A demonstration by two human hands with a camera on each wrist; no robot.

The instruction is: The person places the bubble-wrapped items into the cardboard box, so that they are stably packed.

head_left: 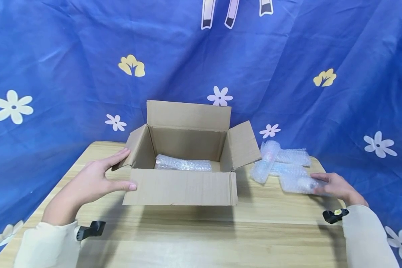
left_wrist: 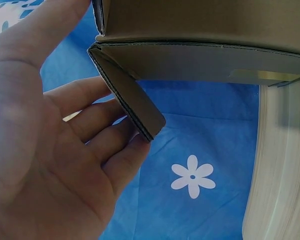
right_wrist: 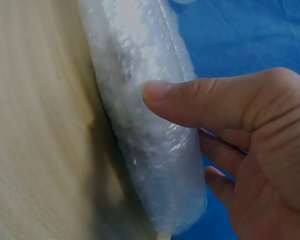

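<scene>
the left hand (head_left: 92, 180) touches a cardboard box (head_left: 181, 188) with extended fingers while the right hand (head_left: 336, 187) pinches a bubble-wrapped package (head_left: 298, 184).

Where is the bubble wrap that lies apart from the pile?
In the head view, the bubble wrap lies inside the open cardboard box, behind its front flap and to the left of the pile.

Box (head_left: 187, 143) open above; splayed flaps (head_left: 181, 188) around; bubble-wrapped package (head_left: 184, 164) inside.
</scene>
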